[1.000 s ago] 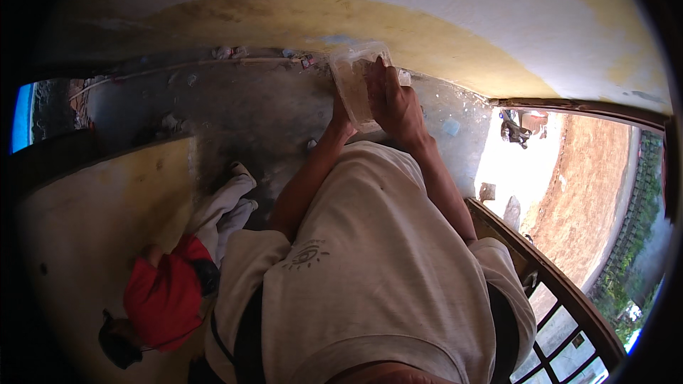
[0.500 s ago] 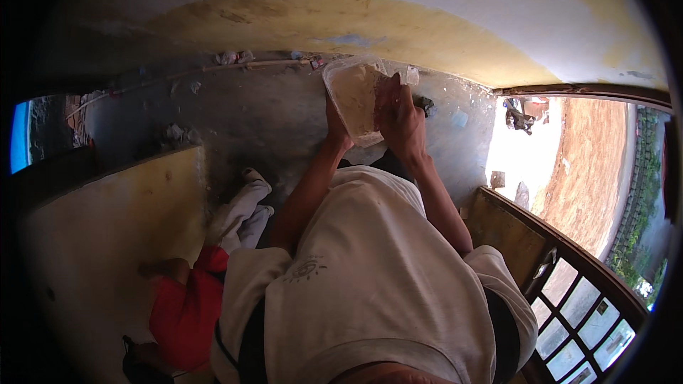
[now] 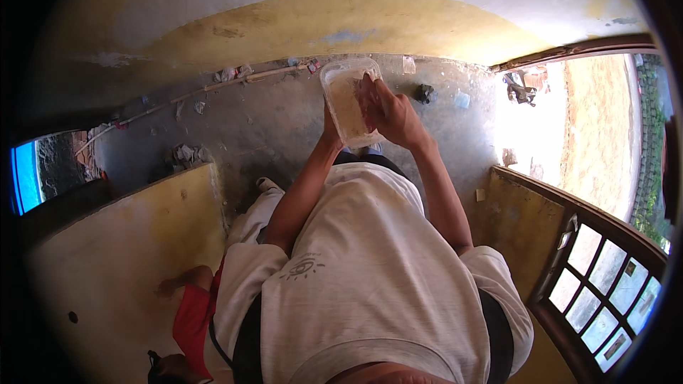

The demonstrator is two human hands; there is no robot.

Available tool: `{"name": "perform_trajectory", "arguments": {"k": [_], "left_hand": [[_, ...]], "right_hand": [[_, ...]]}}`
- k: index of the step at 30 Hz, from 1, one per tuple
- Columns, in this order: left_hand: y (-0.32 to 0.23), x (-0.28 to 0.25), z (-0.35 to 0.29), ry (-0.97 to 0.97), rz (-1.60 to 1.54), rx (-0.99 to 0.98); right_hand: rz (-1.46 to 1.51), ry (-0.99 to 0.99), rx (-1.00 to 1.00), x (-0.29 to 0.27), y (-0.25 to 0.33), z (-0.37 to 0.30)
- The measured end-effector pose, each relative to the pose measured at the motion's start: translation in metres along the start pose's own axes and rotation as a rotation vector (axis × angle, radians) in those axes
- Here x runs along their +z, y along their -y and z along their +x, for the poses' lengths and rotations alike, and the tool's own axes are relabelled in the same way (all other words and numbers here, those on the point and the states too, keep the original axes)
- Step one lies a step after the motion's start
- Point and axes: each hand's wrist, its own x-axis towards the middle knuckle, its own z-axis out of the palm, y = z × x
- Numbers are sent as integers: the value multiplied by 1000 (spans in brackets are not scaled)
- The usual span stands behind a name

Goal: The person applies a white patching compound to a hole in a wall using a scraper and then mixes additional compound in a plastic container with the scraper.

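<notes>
In front of my body I hold a clear rectangular plastic tub (image 3: 329, 89) with rounded corners. A pale beige layer coats its inside; whether it is paste or powder I cannot tell. My left hand (image 3: 331, 128) grips the tub's left side from below, with most of its fingers hidden behind it. My right hand (image 3: 395, 115) is closed at the tub's right side, its thumb pointing toward the far end. Under its fingers shows a flat dark-red piece (image 3: 368, 103), lying over the tub's inside; its kind is not clear.
A wall (image 3: 299, 21) painted yellow and white rises ahead. A long pole (image 3: 206, 89) lies along its foot, among scraps and a dark crumpled bag (image 3: 425, 93) on the grey floor. A person in red (image 3: 193, 323) is at the lower left by a low wall. A doorway with a paned door (image 3: 605, 291) stands right.
The view has shifted a little, and the tub looks more upright. My right hand has slid slightly nearer along its right side. The person in red has dropped partly behind my left sleeve.
</notes>
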Motion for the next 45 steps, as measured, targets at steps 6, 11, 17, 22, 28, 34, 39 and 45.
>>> {"name": "perform_trajectory", "arguments": {"k": [6, 11, 17, 22, 28, 34, 39, 45], "left_hand": [[-6, 40, 6, -72, 72, -100], [-3, 53, 9, -291, 152, -30], [-38, 29, 23, -315, 260, -118], [-70, 34, 30, -296, 265, -201], [-94, 37, 34, -281, 175, -225], [-112, 28, 48, -193, 222, -252], [-104, 28, 55, -225, 267, -251], [-88, 49, 63, -284, 271, -306]], "right_hand": [[95, -92, 97, -6, 5, -6], [100, -209, 237, 10, -2, -6], [42, -424, 342, 48, 13, 17], [109, -477, 401, 60, 18, 34], [179, -468, 448, 73, 26, 50], [173, -483, 380, 76, 12, 69], [169, -477, 397, 69, 6, 65], [244, -515, 442, 58, 15, 51]]}}
